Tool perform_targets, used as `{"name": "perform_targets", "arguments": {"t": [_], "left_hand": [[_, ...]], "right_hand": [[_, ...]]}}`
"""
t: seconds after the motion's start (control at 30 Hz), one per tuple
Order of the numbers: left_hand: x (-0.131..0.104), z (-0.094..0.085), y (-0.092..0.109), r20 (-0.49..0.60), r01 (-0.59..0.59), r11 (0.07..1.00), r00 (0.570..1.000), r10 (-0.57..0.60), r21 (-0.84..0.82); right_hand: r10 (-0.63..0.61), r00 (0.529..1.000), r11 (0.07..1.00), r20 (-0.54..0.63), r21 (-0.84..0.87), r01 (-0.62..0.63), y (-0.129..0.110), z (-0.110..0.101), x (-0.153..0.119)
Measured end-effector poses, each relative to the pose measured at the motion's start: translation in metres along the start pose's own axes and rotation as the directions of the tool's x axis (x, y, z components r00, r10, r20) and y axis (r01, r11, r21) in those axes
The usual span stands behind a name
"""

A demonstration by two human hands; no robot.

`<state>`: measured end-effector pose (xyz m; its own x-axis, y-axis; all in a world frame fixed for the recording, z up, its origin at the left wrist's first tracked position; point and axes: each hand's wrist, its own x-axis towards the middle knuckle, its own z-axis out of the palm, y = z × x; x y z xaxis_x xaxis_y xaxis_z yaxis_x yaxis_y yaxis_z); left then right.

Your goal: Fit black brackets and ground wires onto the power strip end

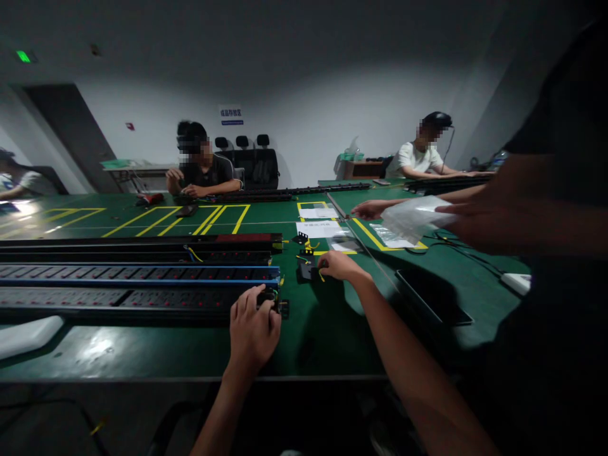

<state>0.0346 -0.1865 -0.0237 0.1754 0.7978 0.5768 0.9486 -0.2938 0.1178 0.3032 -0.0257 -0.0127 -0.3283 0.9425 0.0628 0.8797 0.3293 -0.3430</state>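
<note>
open tabletop [166, 354] nearside of black strip [180, 297]; white block [28, 335] obstructs leftward.

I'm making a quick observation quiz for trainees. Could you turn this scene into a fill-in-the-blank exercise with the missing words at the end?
1. The left hand is at the ____ end, as seen here, of the nearest black strip.
2. The thin wire at the fingertips of the right hand is ____ in colour.
3. The tabletop is coloured ____.
4. The black seats by the far wall show ____ headrests.

Missing words: right; yellow; green; three.
</note>
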Motion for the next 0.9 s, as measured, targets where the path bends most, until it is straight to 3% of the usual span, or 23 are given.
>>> {"name": "perform_targets", "arguments": {"t": [0.17, 0.47, 0.67, 0.9], "left_hand": [[0.002, -0.002, 0.004, 0.01, 0.026, 1.0, 1.0, -0.026, 0.006], [0.003, -0.005, 0.005, -0.004, 0.027, 0.999, 1.0, -0.027, -0.018], [0.002, -0.003, 0.003, 0.003, 0.017, 1.0, 1.0, -0.017, -0.011], [0.002, -0.004, 0.004, 0.004, 0.016, 1.0, 1.0, -0.016, -0.008]], "right_hand": [[-0.029, 1.0, 0.999, -0.008, 0.03, 0.029, 0.003, 0.001, 0.001], [0.003, 0.989, 0.994, -0.148, 0.109, 0.014, 0.013, 0.002, 0.005], [0.018, 0.989, 0.986, -0.145, 0.164, 0.006, 0.016, 0.001, 0.004], [0.065, 0.985, 0.997, -0.159, 0.055, -0.057, 0.014, -0.001, 0.001]]}}
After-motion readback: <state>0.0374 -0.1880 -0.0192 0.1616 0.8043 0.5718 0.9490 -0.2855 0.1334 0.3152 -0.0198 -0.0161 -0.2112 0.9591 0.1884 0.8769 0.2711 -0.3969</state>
